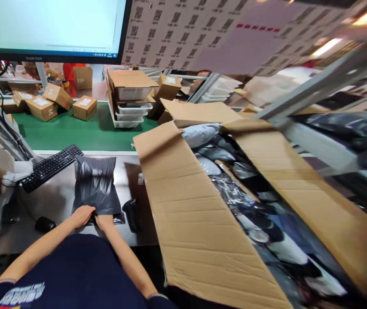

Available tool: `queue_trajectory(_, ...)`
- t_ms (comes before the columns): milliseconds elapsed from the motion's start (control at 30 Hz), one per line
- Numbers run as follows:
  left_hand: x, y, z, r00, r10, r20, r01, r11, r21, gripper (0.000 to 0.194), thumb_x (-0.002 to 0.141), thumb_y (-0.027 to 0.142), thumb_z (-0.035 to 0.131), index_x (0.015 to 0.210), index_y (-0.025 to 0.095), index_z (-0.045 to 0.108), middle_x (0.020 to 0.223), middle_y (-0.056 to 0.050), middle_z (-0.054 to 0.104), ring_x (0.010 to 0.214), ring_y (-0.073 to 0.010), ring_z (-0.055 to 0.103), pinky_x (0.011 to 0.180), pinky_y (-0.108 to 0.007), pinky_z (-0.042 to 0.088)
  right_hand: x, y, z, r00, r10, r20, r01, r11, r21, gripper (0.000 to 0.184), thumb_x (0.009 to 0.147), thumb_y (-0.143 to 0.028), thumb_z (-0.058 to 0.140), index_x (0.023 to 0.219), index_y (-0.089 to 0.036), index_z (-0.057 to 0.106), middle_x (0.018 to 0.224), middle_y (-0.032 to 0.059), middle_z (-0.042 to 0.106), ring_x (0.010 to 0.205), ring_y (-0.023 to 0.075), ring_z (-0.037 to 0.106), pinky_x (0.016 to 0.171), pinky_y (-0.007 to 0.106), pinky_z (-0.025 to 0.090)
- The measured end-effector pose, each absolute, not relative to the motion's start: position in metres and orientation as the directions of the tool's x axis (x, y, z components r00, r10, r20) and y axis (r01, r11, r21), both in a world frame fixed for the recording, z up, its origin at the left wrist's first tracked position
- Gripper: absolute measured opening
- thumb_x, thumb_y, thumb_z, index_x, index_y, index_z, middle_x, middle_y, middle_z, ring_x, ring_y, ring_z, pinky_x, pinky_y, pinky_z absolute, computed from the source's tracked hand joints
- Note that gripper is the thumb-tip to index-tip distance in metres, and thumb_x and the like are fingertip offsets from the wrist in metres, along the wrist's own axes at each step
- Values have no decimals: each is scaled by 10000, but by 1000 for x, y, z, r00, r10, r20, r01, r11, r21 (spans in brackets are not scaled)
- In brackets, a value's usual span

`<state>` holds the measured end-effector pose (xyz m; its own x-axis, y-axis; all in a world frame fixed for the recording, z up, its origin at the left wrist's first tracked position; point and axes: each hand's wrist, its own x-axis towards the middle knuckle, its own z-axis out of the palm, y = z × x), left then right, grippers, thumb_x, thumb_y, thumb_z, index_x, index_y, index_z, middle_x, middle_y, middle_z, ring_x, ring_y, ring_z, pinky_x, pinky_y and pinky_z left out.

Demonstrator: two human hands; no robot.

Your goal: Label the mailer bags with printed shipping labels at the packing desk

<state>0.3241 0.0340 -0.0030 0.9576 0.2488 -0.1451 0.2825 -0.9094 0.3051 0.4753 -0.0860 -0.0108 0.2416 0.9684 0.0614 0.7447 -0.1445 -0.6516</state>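
A dark grey plastic mailer bag (96, 183) lies flat on the grey desk (57, 201) in front of me. My left hand (82, 215) presses on the bag's near left corner. Beside it, my right hand (104, 222) rests on the near edge of the same bag, fingers curled over it. Just right of the bag stands a black handheld scanner (132, 213).
A black keyboard (50, 166) and a mouse (44, 224) sit to the left, a monitor (50, 28) above. A large open cardboard box (196, 214) full of grey and black mailer bags fills the right. Small cartons (84, 107) and stacked white baskets (128, 107) stand on the green conveyor (74, 131).
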Motion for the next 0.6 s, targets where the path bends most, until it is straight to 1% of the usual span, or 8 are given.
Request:
queue_trajectory(67, 321, 32, -10, 953, 246, -176, 290, -906, 308, 494, 995, 101, 437, 1454, 143, 612, 1117, -152, 772, 1009, -289, 725, 896, -393, 570, 486, -129, -17, 157, 987, 37, 756, -96, -647, 297, 931, -219, 567, 1105, -219, 807, 1183, 126, 832, 1191, 337, 750, 1079, 498, 596)
queue_trajectory(133, 317, 28, -17, 942, 250, -223, 308, -906, 290, 601, 972, 83, 436, 1562, 136, 539, 1102, -161, 770, 1011, -308, 721, 885, -410, 570, 499, -167, -20, 113, 991, 74, 768, -40, -640, 391, 898, -186, 529, 1169, -265, 801, 1278, 89, 818, 1267, 314, 735, 1139, 526, 578)
queue_trajectory(267, 310, 25, -24, 913, 289, -287, 362, -900, 245, 696, 989, 92, 399, 1683, 146, 403, 1120, -163, 752, 1050, -311, 705, 923, -417, 556, 519, -174, -22, 360, 902, 237, 784, -154, -602, 491, 1009, -241, 431, 1410, -227, 714, 1489, 148, 706, 1450, 324, 615, 1262, 609, 452)
queue_trajectory(333, 307, 28, -22, 907, 299, -296, 379, -887, 265, 708, 992, 109, 411, 1696, 179, 395, 1089, -138, 752, 1033, -291, 703, 934, -398, 551, 523, -150, -26, 412, 887, 206, 768, -217, -603, 525, 1059, -313, 435, 1543, -203, 605, 1640, 162, 570, 1569, 333, 476, 1299, 594, 389)
queue_trajectory(400, 305, 34, -16, 910, 293, -294, 384, -862, 330, 702, 996, 138, 434, 1692, 225, 417, 1064, -110, 754, 1022, -271, 704, 958, -384, 544, 526, -125, -34, 397, 914, 77, 751, -276, -600, 586, 1055, -337, 472, 1621, -186, 503, 1726, 176, 449, 1625, 342, 381, 1309, 578, 359)
queue_trajectory(500, 300, 41, 1, 895, 318, -314, 444, -704, 554, 635, 966, 198, 549, 1595, 276, 576, 1053, -72, 773, 1017, -251, 713, 977, -360, 537, 531, -112, -48, 451, 885, -116, 701, -432, -567, 688, 994, -265, 496, 1660, -117, 414, 1747, 230, 385, 1643, 346, 353, 1328, 561, 335)
queue_trajectory(567, 291, 42, 16, 856, 386, -346, 512, -527, 679, 484, 961, 254, 601, 1428, 254, 732, 1028, -64, 786, 993, -241, 722, 949, -338, 544, 534, -119, -53, 519, 841, -152, 647, -503, -574, 749, 942, -231, 509, 1665, -80, 383, 1742, 254, 381, 1640, 357, 359, 1341, 582, 314)
queue_trajectory(600, 285, 42, 22, 808, 468, -357, 562, -432, 706, 408, 976, 281, 601, 1339, 234, 783, 1035, -68, 791, 994, -237, 726, 941, -329, 548, 535, -126, -53, 548, 826, -135, 617, -508, -601, 765, 927, -241, 521, 1659, -68, 385, 1735, 262, 391, 1634, 370, 367, 1341, 601, 311)
